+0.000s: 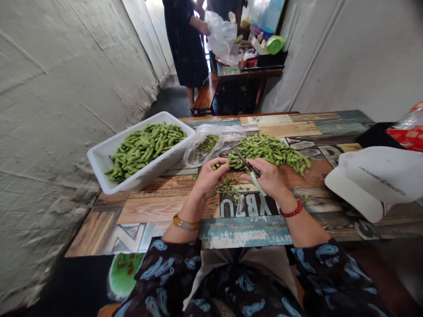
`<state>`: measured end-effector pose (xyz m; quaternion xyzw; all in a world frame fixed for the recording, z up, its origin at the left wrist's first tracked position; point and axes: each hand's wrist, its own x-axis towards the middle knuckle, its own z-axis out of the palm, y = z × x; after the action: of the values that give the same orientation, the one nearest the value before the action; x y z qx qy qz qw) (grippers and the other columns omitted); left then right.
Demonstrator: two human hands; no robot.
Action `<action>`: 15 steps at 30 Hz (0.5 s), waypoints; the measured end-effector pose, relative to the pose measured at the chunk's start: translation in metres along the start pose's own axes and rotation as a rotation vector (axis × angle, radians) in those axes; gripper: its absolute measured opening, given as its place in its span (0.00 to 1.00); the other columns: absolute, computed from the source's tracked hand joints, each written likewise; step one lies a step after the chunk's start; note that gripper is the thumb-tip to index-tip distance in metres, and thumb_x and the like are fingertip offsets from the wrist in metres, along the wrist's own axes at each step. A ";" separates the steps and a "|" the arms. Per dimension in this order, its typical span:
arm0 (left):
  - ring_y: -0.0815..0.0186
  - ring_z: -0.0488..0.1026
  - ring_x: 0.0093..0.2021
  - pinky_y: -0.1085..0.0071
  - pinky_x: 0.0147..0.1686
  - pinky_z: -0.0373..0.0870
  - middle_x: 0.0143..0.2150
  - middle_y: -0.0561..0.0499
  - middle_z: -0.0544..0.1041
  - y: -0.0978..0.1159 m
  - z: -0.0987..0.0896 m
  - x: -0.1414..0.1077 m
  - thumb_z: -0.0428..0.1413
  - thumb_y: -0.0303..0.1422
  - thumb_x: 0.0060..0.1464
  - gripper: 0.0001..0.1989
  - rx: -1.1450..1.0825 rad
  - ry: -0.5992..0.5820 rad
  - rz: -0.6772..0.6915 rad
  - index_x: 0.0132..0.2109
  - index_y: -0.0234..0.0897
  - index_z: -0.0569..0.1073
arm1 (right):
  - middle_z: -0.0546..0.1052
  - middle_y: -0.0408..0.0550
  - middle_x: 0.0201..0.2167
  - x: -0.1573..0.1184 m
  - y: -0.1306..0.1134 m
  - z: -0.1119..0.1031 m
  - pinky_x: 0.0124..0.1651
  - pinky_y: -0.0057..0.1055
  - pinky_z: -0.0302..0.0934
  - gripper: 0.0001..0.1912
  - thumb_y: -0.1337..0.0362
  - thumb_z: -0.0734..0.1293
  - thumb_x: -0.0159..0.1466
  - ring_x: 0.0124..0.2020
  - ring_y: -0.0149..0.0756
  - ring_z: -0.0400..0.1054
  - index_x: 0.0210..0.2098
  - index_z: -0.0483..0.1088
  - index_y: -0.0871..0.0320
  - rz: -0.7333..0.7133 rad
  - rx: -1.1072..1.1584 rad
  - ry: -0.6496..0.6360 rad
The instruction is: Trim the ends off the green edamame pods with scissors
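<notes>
My left hand [212, 175] pinches a green edamame pod [229, 161] over the table, fingers closed. In my right hand [267, 177] is a pair of scissors [254, 175] with pale green handles, its dark blades angled up and left close to the pod. Just beyond my hands spreads a loose pile of edamame pods [269, 149]. Small green trimmings [226, 187] lie on the table between my wrists. A clear plastic bag [193, 152] with more trimmings inside sits behind my left hand. To its left, a white plastic tub [148, 174] holds a heap of pods [148, 147].
A white cap [380, 176] rests at the table's right, beside a red package [408, 137]. Rough walls stand on both sides. In the background a person in dark clothes [185, 44] holds a plastic bag [220, 33] near a cluttered second table [251, 74] and a wooden bench [206, 93].
</notes>
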<state>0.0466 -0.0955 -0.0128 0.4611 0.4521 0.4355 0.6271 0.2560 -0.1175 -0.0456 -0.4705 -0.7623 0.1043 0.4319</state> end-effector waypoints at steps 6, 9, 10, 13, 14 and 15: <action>0.77 0.57 0.17 0.79 0.18 0.50 0.19 0.59 0.64 -0.003 -0.001 0.000 0.66 0.43 0.43 0.18 0.018 -0.003 0.058 0.36 0.35 0.74 | 0.75 0.52 0.43 -0.002 -0.004 -0.002 0.41 0.38 0.70 0.24 0.57 0.74 0.59 0.37 0.40 0.71 0.53 0.72 0.55 0.002 0.065 -0.116; 0.77 0.56 0.17 0.79 0.18 0.49 0.18 0.59 0.63 -0.006 -0.003 0.002 0.65 0.43 0.45 0.16 0.061 -0.019 0.083 0.35 0.35 0.74 | 0.73 0.50 0.43 -0.001 -0.008 -0.002 0.38 0.35 0.69 0.26 0.61 0.75 0.58 0.34 0.36 0.69 0.55 0.71 0.55 0.009 0.119 -0.187; 0.76 0.56 0.17 0.79 0.18 0.49 0.18 0.59 0.63 -0.007 -0.003 0.002 0.65 0.42 0.46 0.16 0.076 -0.020 0.087 0.36 0.35 0.75 | 0.72 0.50 0.43 -0.001 -0.009 -0.001 0.39 0.35 0.69 0.26 0.62 0.75 0.58 0.34 0.36 0.68 0.55 0.70 0.55 0.010 0.128 -0.195; 0.76 0.56 0.17 0.78 0.18 0.50 0.17 0.59 0.63 -0.009 -0.004 0.004 0.64 0.43 0.47 0.17 0.117 -0.028 0.093 0.38 0.35 0.76 | 0.72 0.50 0.43 0.001 -0.011 0.000 0.42 0.36 0.68 0.27 0.63 0.76 0.56 0.37 0.37 0.69 0.55 0.70 0.55 0.017 0.129 -0.206; 0.76 0.56 0.17 0.78 0.18 0.50 0.17 0.59 0.63 -0.010 -0.004 0.004 0.64 0.43 0.47 0.17 0.130 -0.035 0.097 0.38 0.34 0.76 | 0.72 0.50 0.43 0.001 -0.012 0.000 0.42 0.36 0.68 0.28 0.63 0.76 0.56 0.37 0.37 0.69 0.55 0.70 0.56 0.017 0.123 -0.210; 0.76 0.55 0.17 0.78 0.18 0.50 0.17 0.59 0.63 -0.010 -0.005 0.005 0.64 0.43 0.47 0.17 0.143 -0.043 0.102 0.38 0.34 0.76 | 0.72 0.49 0.43 0.001 -0.012 0.001 0.42 0.36 0.68 0.27 0.63 0.76 0.56 0.37 0.37 0.69 0.54 0.70 0.56 0.020 0.118 -0.214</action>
<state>0.0445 -0.0921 -0.0240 0.5364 0.4441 0.4235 0.5794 0.2477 -0.1228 -0.0387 -0.4381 -0.7918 0.2028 0.3741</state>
